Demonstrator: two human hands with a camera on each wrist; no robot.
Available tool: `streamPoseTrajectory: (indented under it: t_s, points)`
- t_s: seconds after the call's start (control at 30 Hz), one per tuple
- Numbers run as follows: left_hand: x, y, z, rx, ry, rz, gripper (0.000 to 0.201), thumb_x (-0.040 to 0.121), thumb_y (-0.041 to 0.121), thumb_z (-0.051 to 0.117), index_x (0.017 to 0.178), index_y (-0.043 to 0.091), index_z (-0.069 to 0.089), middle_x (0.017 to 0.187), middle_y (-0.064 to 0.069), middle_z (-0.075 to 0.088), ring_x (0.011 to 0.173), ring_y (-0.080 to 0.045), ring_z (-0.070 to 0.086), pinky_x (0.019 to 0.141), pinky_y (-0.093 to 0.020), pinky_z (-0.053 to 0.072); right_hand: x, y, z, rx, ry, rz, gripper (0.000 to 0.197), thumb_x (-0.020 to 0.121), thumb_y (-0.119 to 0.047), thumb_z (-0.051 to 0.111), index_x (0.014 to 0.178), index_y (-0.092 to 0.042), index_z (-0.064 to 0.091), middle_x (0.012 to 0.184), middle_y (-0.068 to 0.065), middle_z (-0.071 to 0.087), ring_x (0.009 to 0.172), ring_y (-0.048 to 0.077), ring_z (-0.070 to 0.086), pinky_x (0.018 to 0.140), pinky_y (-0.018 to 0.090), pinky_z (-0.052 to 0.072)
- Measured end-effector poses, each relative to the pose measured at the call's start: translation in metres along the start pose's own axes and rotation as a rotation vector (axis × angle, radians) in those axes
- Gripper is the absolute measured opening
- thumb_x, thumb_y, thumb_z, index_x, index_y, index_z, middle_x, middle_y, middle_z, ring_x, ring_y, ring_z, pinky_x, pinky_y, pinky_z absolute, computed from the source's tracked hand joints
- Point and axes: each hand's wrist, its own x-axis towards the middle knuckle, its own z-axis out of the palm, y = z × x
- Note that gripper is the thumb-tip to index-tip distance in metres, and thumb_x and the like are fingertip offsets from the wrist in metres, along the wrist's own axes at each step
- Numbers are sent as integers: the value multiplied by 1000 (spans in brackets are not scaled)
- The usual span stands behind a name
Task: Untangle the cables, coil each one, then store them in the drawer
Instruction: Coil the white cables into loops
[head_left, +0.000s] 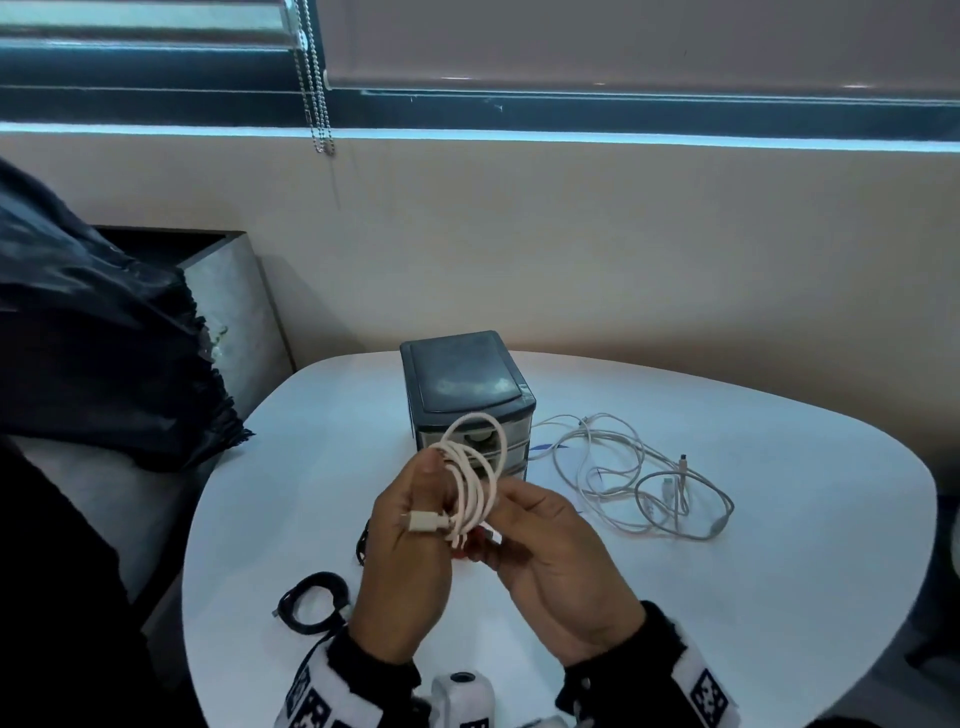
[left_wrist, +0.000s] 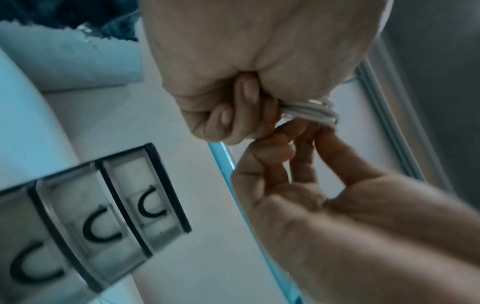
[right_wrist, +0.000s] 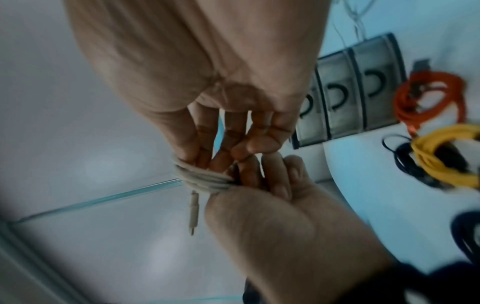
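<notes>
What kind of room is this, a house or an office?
Hard to be sure, but it looks like an office or a sitting corner by a window. There is a roller blind with a bead chain, a rounded white table, and a small desktop drawer unit.

White cable (head_left: 475, 480) coiled (held aloft); loose tangle (head_left: 636, 486) beside closed drawer unit (head_left: 467, 397).

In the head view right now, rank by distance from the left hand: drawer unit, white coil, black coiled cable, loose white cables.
1. White coil, held in the left hand.
2. Black coiled cable, near left.
3. Drawer unit, behind; too close to call with 2.
4. Loose white cables, far right.
</notes>
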Motion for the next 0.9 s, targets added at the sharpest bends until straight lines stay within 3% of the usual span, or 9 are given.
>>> streamPoseTrajectory:
  t_s: [0.1,0.2,0.3,0.37,0.47,0.6,0.73,0.8,0.9]
  points:
    - [2,-5,-2,234,63,160,38,100,45,35,81,34,65,73,9,69,69,-7,65,63,-19,50,-5,7,-1,100,7,27,47,80,-44,73,111,-10,73,110,11,68,94,20,58,87,35,49]
    - [4,-13,-6,602,102,208,37,100,57,30,75,41,51,66,14,62,57,-8,56,54,-30,45,-9,5,5,132,29,28,63,84,-54,62,121,-3,64,110,14,64,96,19,60,86,33,51]
    - [2,-11,-5,415,-11,189,32,101,44,41,75,33,55,62,9,58,55,-8,51,53,-28,43,-9,6,9,-290,132,-94,43,80,-36,77,102,0,65,86,10,66,80,11,63,73,26,52]
    - [0,-5,-8,248,-47,137,32,99,42,41,75,31,60,63,5,59,55,-10,52,53,-26,45,-10,4,11,-490,155,-133,11,89,-16,70,100,-13,69,75,1,68,68,7,61,61,22,48]
    - [0,-5,-12,270,-68,91,34,99,50,39,81,31,61,65,4,64,49,-14,56,47,-33,46,-11,-4,13,-519,72,-12,18,95,-13,60,106,-27,62,65,5,64,52,20,56,45,28,44]
    - [2,-9,-16,378,67,114,37,101,41,37,76,19,54,59,15,60,52,-5,53,51,-15,40,-15,-8,11,-562,83,30,38,95,-11,60,124,-31,47,65,12,67,46,25,57,43,27,44]
    - [7,-7,-25,394,165,120,41,96,45,34,72,13,46,56,14,52,51,-5,44,49,-12,34,-23,-9,8,-636,28,89,61,92,-13,66,136,-41,36,67,8,68,52,23,60,47,24,46]
    - [2,-4,-18,280,131,81,38,100,38,34,75,14,50,57,12,55,48,-3,45,48,-15,38,-21,-6,6,-659,35,69,48,89,-17,71,126,-37,48,72,7,70,59,21,64,49,27,46]
    - [-9,0,-4,128,24,-14,37,100,38,35,87,11,57,63,-2,61,48,-14,52,41,-27,43,-18,-1,8,-603,107,-12,20,91,-12,67,107,-24,65,79,8,73,60,18,63,48,24,45]
